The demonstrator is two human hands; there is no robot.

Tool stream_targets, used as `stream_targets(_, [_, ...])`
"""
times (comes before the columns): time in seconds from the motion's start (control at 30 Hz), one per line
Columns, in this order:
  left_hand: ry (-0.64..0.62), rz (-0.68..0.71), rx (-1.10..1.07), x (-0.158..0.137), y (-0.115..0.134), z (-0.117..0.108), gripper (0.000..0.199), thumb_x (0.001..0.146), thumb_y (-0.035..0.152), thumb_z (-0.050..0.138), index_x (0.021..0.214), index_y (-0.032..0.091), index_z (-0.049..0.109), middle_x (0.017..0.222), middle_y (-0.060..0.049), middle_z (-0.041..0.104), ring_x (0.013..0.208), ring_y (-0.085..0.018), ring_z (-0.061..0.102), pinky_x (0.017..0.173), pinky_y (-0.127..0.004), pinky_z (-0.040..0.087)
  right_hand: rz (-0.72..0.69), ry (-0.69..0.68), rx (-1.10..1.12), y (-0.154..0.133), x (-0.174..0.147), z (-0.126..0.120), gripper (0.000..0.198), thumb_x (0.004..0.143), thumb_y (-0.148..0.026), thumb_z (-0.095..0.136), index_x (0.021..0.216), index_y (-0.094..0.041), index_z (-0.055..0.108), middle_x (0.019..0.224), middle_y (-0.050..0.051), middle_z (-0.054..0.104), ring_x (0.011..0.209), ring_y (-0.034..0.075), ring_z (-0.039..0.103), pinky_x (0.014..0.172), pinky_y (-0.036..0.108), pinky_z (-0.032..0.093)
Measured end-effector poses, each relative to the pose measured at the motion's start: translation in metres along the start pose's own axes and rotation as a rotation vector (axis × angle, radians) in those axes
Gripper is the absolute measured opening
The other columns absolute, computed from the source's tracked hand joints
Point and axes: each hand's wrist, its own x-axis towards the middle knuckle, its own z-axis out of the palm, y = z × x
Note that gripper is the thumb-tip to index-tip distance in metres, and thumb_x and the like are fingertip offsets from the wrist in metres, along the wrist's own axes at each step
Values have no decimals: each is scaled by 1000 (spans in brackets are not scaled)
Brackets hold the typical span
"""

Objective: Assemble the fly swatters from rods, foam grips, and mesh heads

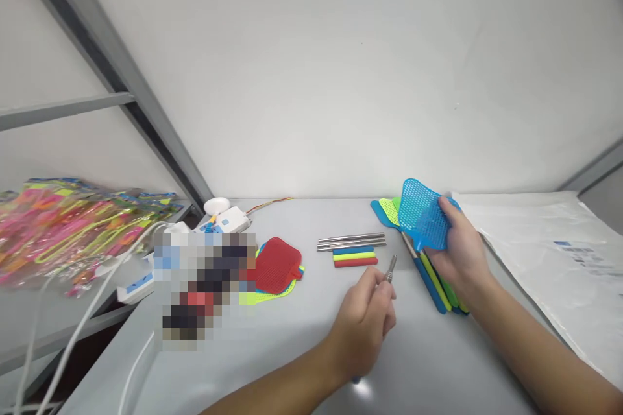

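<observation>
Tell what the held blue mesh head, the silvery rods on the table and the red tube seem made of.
Blue mesh head: probably plastic, smooth; even colour, holes look moulded.
Silvery rods: likely polished metal; bright highlights along them.
Red tube: plastic or rubber, seemingly matte; solid colour without strong highlights leaves it open.

No readable text in your view. To your right, the white plastic bag bears a printed label: blue patch, dark lines, too small and blurred to make out. To your left, clear packs have coloured top edges; any print there is blurred too.
</observation>
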Motion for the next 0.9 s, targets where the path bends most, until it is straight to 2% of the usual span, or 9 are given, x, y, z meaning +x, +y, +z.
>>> stream_targets(0.23, [-21,-6,86,2,-1,2,24,99,40,32,85,22,42,49,9,40,40,-8,30,44,-20,25,-153,-32,-51,14,-20,5,25,79,-44,68,92,-24,60,86,-2,68,83,18,67,70,31,56])
stream_targets(0.37, [-9,-16,125,4,-1,1,25,99,41,32,84,22,40,49,9,40,41,-8,31,44,-20,25,-151,-84,-77,17,-23,5,29,80,-47,66,96,-24,59,86,-2,67,83,18,66,72,34,56])
stream_targets(0.6, [-11,1,150,6,-2,0,24,99,40,31,85,22,40,49,9,39,42,-8,30,45,-20,25,-137,-58,-33,18,-20,4,29,79,-45,68,97,-24,58,86,-2,66,81,16,65,73,34,55])
stream_targets(0.9, [0,-11,89,9,-1,0,24,97,40,34,83,22,42,47,9,40,38,-7,32,41,-18,26,-181,-103,-109,14,-21,6,28,80,-47,66,93,-24,58,83,-2,66,81,17,66,70,32,56])
